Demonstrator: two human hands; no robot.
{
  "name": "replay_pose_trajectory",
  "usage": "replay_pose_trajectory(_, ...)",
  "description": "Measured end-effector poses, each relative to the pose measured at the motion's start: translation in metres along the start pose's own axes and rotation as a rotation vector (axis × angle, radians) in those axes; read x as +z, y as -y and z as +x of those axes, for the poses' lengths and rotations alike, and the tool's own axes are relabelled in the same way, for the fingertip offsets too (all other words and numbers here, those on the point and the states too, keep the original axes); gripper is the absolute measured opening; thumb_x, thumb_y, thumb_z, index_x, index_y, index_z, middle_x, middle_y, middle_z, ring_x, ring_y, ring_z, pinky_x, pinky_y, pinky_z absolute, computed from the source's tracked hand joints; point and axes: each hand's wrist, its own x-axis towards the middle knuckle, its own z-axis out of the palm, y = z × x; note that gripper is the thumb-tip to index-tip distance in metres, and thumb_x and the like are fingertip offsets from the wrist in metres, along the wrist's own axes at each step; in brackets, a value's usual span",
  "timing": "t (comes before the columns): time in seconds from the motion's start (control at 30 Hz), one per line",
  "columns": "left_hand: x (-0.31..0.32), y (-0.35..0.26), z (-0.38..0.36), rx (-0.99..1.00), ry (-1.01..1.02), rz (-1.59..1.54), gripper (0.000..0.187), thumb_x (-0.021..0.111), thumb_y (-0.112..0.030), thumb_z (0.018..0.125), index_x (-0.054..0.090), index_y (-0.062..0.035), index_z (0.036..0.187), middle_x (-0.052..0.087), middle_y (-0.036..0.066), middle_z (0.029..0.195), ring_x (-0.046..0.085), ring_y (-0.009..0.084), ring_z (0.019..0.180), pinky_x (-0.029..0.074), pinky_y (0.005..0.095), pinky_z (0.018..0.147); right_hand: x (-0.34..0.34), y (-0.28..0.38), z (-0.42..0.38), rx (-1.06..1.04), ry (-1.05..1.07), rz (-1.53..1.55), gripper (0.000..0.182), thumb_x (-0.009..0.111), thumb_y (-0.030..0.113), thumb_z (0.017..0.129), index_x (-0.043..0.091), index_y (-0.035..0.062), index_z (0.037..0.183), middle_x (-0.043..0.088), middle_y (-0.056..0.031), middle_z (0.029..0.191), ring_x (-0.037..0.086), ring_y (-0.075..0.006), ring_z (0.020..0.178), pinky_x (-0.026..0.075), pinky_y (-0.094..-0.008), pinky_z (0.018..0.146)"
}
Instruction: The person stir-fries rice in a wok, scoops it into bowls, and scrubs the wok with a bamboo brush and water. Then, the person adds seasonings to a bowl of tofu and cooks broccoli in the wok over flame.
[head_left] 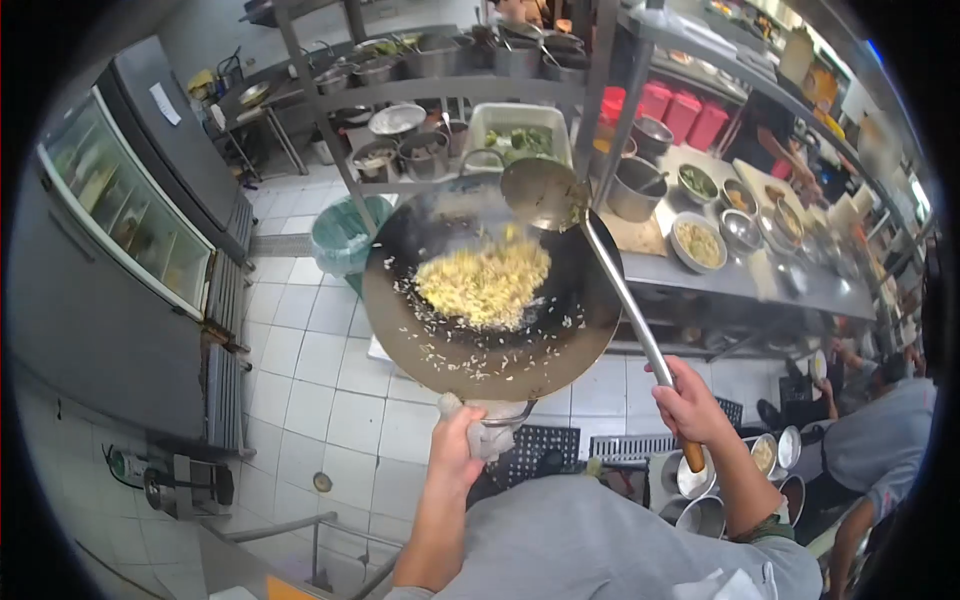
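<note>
My left hand (462, 440) is closed round a grey cloth (492, 432) at the near handle of a large dark wok (560, 365). The wok is held up over the floor, tilted so its inside shows. Fried rice with yellow egg (482, 280) lies in a blurred heap in it, with loose grains scattered over the near wall. My right hand (690, 402) grips a long-handled ladle (628, 290) near its wooden end. The ladle's wide bowl (543, 193) is over the wok's far right rim.
Beyond the wok, a steel counter (740, 285) carries pots and bowls, including a noodle bowl (698, 243). A white tub of greens (520, 140) stands behind. To the left are a lined bin (350, 235) and a glass-front fridge (125, 200). A co-worker (880, 440) is at right.
</note>
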Motion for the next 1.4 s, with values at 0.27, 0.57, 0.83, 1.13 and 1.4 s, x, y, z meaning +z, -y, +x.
replay_pose_trajectory(0.27,0.015,0.067,0.026,0.520,0.131,0.356,0.066,0.051,0.004,0.075,0.027,0.0002,0.136,0.055,0.011,0.110,0.058,0.0200,0.097,0.051,0.0312,0.079,-0.027,-0.019,0.016,0.089,-0.030,-0.638,0.032,0.049,0.016,0.090,0.041,0.0021,0.117,0.062,-0.0172,0.083,0.062,-0.0298,0.068,0.049,-0.0421,0.062)
replay_pose_trajectory(0.57,-0.016,0.014,0.026,-0.163,-0.053,0.209,0.033,0.049,-0.004,0.080,0.049,0.0005,0.113,0.062,0.012,0.097,0.066,0.0243,0.080,0.057,0.0381,0.064,0.029,-0.049,0.016,0.572,0.505,0.962,0.019,0.050,0.014,0.094,0.048,0.0061,0.111,0.038,0.0053,0.062,0.036,-0.0017,0.042,0.033,-0.0202,0.036)
replay_pose_trajectory(0.83,0.025,0.049,0.029,-0.183,0.079,0.199,0.031,0.051,-0.004,0.080,0.055,0.0026,0.110,0.064,0.013,0.103,0.066,0.0264,0.089,0.057,0.0395,0.073,0.004,-0.078,-0.003,0.440,0.112,0.685,0.015,0.049,0.014,0.093,0.049,0.0080,0.107,0.037,0.0054,0.062,0.035,-0.0031,0.043,0.036,-0.0248,0.038)
replay_pose_trajectory(1.13,0.086,0.083,0.092,-0.306,0.222,0.194,0.029,0.050,-0.010,0.084,0.055,0.0055,0.107,0.065,0.016,0.098,0.067,0.0289,0.085,0.056,0.0407,0.071,-0.087,-0.089,-0.013,0.205,0.295,1.606,0.015,0.043,0.013,0.097,0.052,0.0047,0.105,0.039,0.0063,0.063,0.037,-0.0017,0.043,0.034,-0.0223,0.036)
replay_pose_trajectory(1.4,0.094,0.099,0.103,-0.349,0.135,0.225,0.026,0.049,-0.014,0.084,0.056,0.0032,0.102,0.064,0.016,0.096,0.065,0.0287,0.089,0.054,0.0406,0.078,-0.185,-0.123,0.083,0.206,-0.570,0.100,0.021,0.053,0.016,0.087,0.048,-0.0004,0.099,0.049,-0.0040,0.065,0.049,-0.0143,0.046,0.043,-0.0322,0.038)
